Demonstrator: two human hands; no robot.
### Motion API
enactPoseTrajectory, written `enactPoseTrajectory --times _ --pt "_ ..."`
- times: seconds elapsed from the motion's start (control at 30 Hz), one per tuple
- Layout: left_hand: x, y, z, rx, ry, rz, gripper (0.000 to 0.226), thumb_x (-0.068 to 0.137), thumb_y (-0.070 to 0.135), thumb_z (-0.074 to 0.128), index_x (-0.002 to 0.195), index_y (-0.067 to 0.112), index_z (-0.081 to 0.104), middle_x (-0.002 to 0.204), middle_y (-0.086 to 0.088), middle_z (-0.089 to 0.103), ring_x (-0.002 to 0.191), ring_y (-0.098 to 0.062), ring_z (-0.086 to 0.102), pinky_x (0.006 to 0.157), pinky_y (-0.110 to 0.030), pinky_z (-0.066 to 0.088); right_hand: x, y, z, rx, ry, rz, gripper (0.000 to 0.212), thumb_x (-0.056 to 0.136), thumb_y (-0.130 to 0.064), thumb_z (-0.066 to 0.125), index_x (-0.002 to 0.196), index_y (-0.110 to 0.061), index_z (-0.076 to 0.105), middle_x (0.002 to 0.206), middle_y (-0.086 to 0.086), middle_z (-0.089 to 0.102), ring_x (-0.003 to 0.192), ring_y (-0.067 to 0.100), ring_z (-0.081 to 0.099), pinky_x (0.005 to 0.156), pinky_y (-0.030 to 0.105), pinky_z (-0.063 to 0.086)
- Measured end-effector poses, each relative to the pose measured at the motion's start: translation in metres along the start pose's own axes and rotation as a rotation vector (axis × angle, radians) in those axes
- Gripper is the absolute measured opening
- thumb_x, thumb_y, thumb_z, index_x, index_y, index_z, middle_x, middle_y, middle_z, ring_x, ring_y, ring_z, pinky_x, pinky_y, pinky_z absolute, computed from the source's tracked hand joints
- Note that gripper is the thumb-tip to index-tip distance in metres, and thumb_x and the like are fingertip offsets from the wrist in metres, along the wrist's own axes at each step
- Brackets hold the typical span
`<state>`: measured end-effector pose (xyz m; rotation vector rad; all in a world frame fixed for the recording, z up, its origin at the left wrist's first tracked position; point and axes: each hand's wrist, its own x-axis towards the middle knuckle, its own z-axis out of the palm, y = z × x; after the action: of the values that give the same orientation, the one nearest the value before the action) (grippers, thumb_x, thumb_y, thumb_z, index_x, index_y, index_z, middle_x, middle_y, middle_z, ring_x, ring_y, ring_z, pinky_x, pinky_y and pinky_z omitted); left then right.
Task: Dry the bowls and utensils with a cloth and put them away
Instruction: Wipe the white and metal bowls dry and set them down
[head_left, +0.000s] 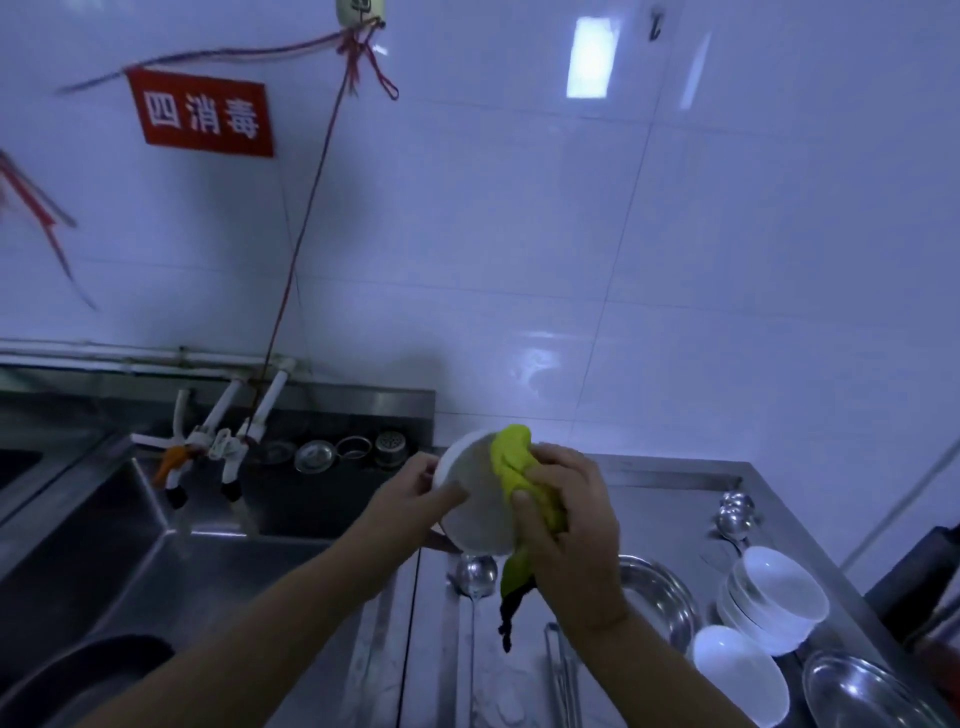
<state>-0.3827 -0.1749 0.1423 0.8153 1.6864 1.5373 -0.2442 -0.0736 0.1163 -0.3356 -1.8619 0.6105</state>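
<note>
**Bowl wiped with a cloth above the bench edge**

A white bowl (475, 493) is held tilted in the air, over the seam where the steel sink (130, 545) meets the stainless bench (675, 478). The left hand (415, 499) grips its left rim, fingers curled over the edge. The right hand (566, 514) clasps a yellow-green cloth (511, 462) and presses it against the bowl's right side; a dark tail of the cloth hangs below the hand. Both forearms rise from the lower frame, well clear of the tiled wall (571, 260) behind.

On the bench, directly beneath the bowl, lies a steel ladle (475, 574); metal tongs (563, 670) lie nearer the viewer. To the right sit a steel basin (665, 597), a stack of white bowls (774, 597), one single white bowl (740, 670) and a second steel basin (867, 696) at the frame corner. More ladles (735, 514) rest near the back rim. Taps (208, 441) and drain strainers (332, 452) line the sink's rear ledge. A red sign (202, 111) hangs on the wall.
</note>
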Motion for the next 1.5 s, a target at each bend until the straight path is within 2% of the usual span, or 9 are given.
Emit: enactPoseTrajectory --times 0.17,0.3,0.5,0.6,0.77,1.0,1.13,1.33,1.5 --pt "-0.006 0.021 0.004 -0.107 0.083 0.080 0.009 0.096 0.018 0.047 0.092 0.010 0.050 0.090 -0.011 0.056 0.074 -0.022 0.061 0.053 -0.034 0.055 0.007 0.010 0.014 -0.465 -0.252 -0.479 0.026 0.090 -0.032 0.058 0.093 -0.011 0.072 0.113 0.008 0.067 0.114 0.023 0.056 0.103 0.040 0.041" --pt "-0.009 0.028 0.007 -0.087 0.112 0.162 0.010 0.097 0.021 0.043 0.104 0.024 0.049 0.100 -0.007 0.056 0.083 -0.021 0.059 0.056 -0.033 0.053 -0.003 0.000 0.012 -0.497 -0.273 -0.439 0.037 0.086 -0.044 0.062 0.099 -0.011 0.072 0.113 0.008 0.067 0.117 0.024 0.057 0.105 0.046 0.040" --pt "-0.002 0.032 0.016 -0.074 0.139 0.289 0.019 0.096 0.019 0.045 0.107 0.031 0.054 0.105 0.002 0.061 0.096 -0.012 0.059 0.080 -0.024 0.047 -0.009 -0.020 0.028 -0.496 -0.128 -0.541 0.023 0.089 -0.017 0.061 0.108 -0.008 0.072 0.113 0.010 0.070 0.112 0.023 0.062 0.101 0.036 0.045" --pt "-0.002 0.038 0.012 0.039 0.065 0.323 0.012 0.093 0.029 0.049 0.098 0.039 0.054 0.102 0.009 0.061 0.091 -0.005 0.059 0.071 -0.014 0.046 0.001 -0.007 0.010 -0.495 -0.144 -0.736 0.015 0.088 -0.016 0.069 0.101 -0.011 0.075 0.107 0.008 0.072 0.106 0.021 0.066 0.091 0.035 0.052" --pt "0.003 0.072 -0.011 0.531 -0.385 0.181 0.024 0.091 0.039 0.048 0.113 0.035 0.055 0.110 0.002 0.062 0.095 -0.017 0.065 0.080 -0.040 0.057 0.032 0.016 -0.026 -0.456 -0.426 -1.131 0.006 0.089 -0.018 0.071 0.087 -0.016 0.076 0.101 0.006 0.072 0.103 0.023 0.065 0.091 0.037 0.051" --pt "0.005 0.044 0.019 0.012 0.046 0.418 0.048 0.074 0.012 0.056 0.111 0.043 0.052 0.100 0.019 0.067 0.094 -0.003 0.063 0.075 -0.017 0.051 0.042 0.011 -0.003 -0.563 -0.124 -0.759 0.012 0.086 -0.013 0.070 0.096 -0.011 0.075 0.098 0.008 0.071 0.093 0.026 0.066 0.079 0.035 0.050" --pt "0.009 0.032 0.030 -0.111 0.120 0.464 0.041 0.090 0.019 0.046 0.124 0.044 0.046 0.120 0.013 0.059 0.107 -0.004 0.058 0.087 -0.024 0.047 0.027 0.001 0.016 -0.462 -0.008 -0.627 0.010 0.089 -0.014 0.069 0.096 -0.011 0.075 0.099 0.007 0.072 0.092 0.022 0.065 0.076 0.033 0.051" --pt "0.012 0.038 0.013 0.207 0.069 0.472 0.041 0.075 0.021 0.037 0.104 0.045 0.050 0.107 0.007 0.061 0.099 -0.014 0.058 0.081 -0.028 0.050 0.052 0.034 -0.014 -0.454 -0.318 -1.068 0.012 0.087 -0.014 0.072 0.098 -0.014 0.075 0.099 0.008 0.072 0.098 0.024 0.067 0.083 0.037 0.054" --pt "0.022 0.079 -0.006 0.570 -0.257 0.293 0.036 0.076 0.025 0.045 0.109 0.030 0.060 0.103 0.005 0.063 0.091 -0.013 0.060 0.072 -0.028 0.047 0.079 0.042 -0.023 -0.490 -0.510 -1.293 0.008 0.090 -0.011 0.065 0.092 -0.012 0.073 0.098 0.012 0.069 0.094 0.032 0.064 0.084 0.042 0.050"
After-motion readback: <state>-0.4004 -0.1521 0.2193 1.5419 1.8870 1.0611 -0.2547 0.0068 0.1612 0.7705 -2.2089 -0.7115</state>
